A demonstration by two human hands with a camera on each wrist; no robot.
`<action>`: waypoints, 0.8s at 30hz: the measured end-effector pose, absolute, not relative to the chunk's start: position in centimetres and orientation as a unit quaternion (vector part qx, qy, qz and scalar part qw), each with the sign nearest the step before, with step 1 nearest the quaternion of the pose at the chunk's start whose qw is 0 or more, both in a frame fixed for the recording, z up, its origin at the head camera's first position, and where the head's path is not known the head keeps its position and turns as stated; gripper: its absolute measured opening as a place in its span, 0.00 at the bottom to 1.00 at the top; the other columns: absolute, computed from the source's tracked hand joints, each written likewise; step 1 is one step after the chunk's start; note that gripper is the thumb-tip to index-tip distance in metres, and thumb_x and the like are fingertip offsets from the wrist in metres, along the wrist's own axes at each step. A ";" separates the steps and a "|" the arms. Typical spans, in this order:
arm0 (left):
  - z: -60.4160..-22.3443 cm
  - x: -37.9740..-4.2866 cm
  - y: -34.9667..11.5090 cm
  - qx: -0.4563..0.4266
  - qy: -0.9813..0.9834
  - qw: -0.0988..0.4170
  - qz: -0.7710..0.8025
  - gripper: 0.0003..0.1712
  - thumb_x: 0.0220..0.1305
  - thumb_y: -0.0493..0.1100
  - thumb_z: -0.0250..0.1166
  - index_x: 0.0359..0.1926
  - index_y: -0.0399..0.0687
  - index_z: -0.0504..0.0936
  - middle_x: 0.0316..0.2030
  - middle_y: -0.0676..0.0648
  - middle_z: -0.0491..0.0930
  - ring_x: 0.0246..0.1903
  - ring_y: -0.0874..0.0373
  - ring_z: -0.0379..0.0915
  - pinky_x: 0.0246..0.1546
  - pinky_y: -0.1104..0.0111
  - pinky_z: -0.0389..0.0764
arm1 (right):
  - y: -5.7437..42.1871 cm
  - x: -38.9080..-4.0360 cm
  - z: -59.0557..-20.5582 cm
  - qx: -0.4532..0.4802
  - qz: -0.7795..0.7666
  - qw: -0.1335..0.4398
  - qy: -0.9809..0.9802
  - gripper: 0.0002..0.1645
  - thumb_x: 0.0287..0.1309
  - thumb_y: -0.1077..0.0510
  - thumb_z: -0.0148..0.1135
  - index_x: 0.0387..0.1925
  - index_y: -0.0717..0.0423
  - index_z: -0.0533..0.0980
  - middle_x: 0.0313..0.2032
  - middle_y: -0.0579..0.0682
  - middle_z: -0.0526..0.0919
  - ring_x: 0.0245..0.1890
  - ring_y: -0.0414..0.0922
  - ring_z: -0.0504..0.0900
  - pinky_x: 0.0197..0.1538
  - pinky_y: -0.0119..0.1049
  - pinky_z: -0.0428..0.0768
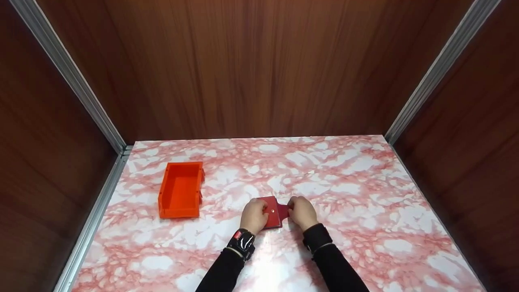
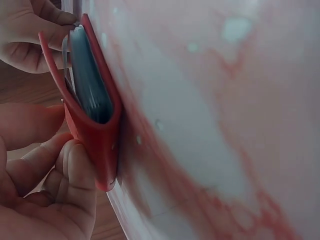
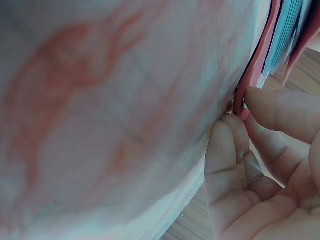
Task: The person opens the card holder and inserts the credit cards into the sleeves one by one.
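A red card holder with a small snap stud lies low over the marbled table in the head view. My left hand grips its left side, fingers and thumb pinching the cover. On the other side, my right hand pinches the darker red strap tab that sticks out. The left wrist view looks into the card holder from its end: the cover stands partly spread around a stack of clear sleeves. Thumb and fingertips of the right hand meet on the tab's end in the right wrist view.
An orange open-front bin stands on the table to the left, with nothing in it. Brown wood-grain panels close off the back and both sides, with metal rails at the corners. The tabletop has a pink and white marble pattern.
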State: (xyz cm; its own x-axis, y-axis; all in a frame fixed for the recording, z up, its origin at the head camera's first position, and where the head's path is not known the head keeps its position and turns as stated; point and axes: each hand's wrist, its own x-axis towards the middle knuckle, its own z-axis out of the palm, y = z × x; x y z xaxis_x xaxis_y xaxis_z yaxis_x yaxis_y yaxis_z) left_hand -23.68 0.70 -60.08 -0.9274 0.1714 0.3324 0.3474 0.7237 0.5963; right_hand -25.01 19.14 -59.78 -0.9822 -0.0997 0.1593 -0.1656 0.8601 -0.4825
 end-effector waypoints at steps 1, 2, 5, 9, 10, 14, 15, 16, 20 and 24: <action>-60.1 -23.7 0.7 -0.143 -0.921 0.129 -0.339 0.10 0.44 0.30 0.73 0.31 0.36 0.82 0.29 0.45 0.78 0.33 0.48 0.77 0.39 0.58 0.77 | 19.1 -25.0 -59.8 0.069 0.255 0.065 -0.962 0.07 0.48 0.68 0.71 0.27 0.58 0.78 0.24 0.50 0.75 0.28 0.50 0.77 0.36 0.47 0.77; -60.1 -23.6 0.7 -0.145 -0.921 0.132 -0.336 0.10 0.44 0.30 0.73 0.30 0.36 0.82 0.29 0.44 0.78 0.33 0.47 0.77 0.39 0.58 0.77 | 19.1 -25.0 -59.8 0.070 0.255 0.066 -0.962 0.07 0.48 0.68 0.71 0.27 0.58 0.78 0.24 0.50 0.75 0.28 0.50 0.77 0.37 0.47 0.77; -60.1 -23.6 0.8 -0.150 -0.922 0.138 -0.328 0.10 0.43 0.29 0.72 0.30 0.36 0.82 0.29 0.44 0.79 0.33 0.46 0.78 0.39 0.57 0.77 | 19.0 -24.9 -59.7 0.068 0.255 0.065 -0.962 0.07 0.48 0.68 0.71 0.27 0.59 0.78 0.25 0.51 0.76 0.29 0.51 0.78 0.38 0.48 0.78; -60.1 -23.4 0.8 -0.154 -0.923 0.143 -0.322 0.09 0.44 0.28 0.72 0.28 0.37 0.82 0.29 0.44 0.78 0.31 0.46 0.77 0.37 0.57 0.78 | 19.0 -24.9 -59.6 0.061 0.258 0.060 -0.962 0.06 0.49 0.68 0.70 0.28 0.59 0.79 0.25 0.51 0.77 0.30 0.52 0.79 0.39 0.48 0.78; -60.2 -23.4 0.8 -0.155 -0.923 0.146 -0.320 0.08 0.43 0.28 0.71 0.27 0.38 0.81 0.29 0.44 0.78 0.31 0.46 0.77 0.36 0.57 0.77 | 19.0 -24.9 -59.6 0.061 0.260 0.059 -0.962 0.06 0.49 0.68 0.70 0.28 0.59 0.79 0.25 0.51 0.78 0.30 0.52 0.79 0.39 0.48 0.78; -60.3 -23.5 0.7 -0.162 -0.923 0.153 -0.314 0.08 0.43 0.28 0.71 0.25 0.39 0.81 0.28 0.45 0.76 0.29 0.47 0.76 0.34 0.58 0.77 | 19.0 -25.0 -59.6 0.063 0.266 0.057 -0.960 0.05 0.49 0.68 0.69 0.29 0.61 0.79 0.26 0.52 0.79 0.31 0.53 0.79 0.40 0.49 0.78; -60.3 -23.5 0.7 -0.165 -0.923 0.155 -0.313 0.08 0.43 0.28 0.71 0.25 0.39 0.82 0.28 0.45 0.76 0.29 0.47 0.76 0.34 0.58 0.77 | 19.1 -25.0 -59.6 0.063 0.269 0.056 -0.959 0.05 0.49 0.68 0.69 0.29 0.61 0.79 0.26 0.53 0.79 0.31 0.53 0.79 0.40 0.49 0.78; -60.4 -23.6 0.6 -0.167 -0.923 0.155 -0.311 0.08 0.43 0.29 0.71 0.25 0.40 0.82 0.28 0.45 0.76 0.29 0.47 0.76 0.34 0.58 0.77 | 19.1 -25.0 -59.6 0.062 0.272 0.054 -0.959 0.06 0.49 0.68 0.69 0.30 0.62 0.79 0.26 0.53 0.79 0.31 0.53 0.79 0.40 0.49 0.78; -60.4 -23.8 0.5 -0.173 -0.922 0.146 -0.314 0.06 0.46 0.30 0.72 0.28 0.39 0.83 0.29 0.44 0.78 0.31 0.47 0.77 0.37 0.58 0.78 | 19.4 -25.0 -59.6 0.058 0.290 0.044 -0.954 0.06 0.49 0.68 0.69 0.31 0.62 0.79 0.25 0.52 0.79 0.30 0.51 0.79 0.40 0.48 0.77; -60.3 -23.9 0.4 -0.171 -0.924 0.128 -0.316 0.07 0.47 0.31 0.72 0.30 0.39 0.84 0.31 0.44 0.79 0.32 0.47 0.78 0.39 0.58 0.78 | 19.7 -25.0 -59.5 0.054 0.305 0.034 -0.950 0.05 0.50 0.67 0.69 0.30 0.62 0.79 0.23 0.50 0.78 0.28 0.50 0.77 0.38 0.47 0.77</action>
State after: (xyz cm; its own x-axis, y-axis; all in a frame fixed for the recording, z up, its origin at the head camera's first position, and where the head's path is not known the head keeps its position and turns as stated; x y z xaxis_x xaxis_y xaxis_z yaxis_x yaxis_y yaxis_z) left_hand -23.92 0.39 -60.33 -0.9090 0.2347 0.3443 0.3964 0.7417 0.5410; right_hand -25.03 19.65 -59.51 -0.9918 -0.0827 0.0976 -0.1241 0.8075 -0.5767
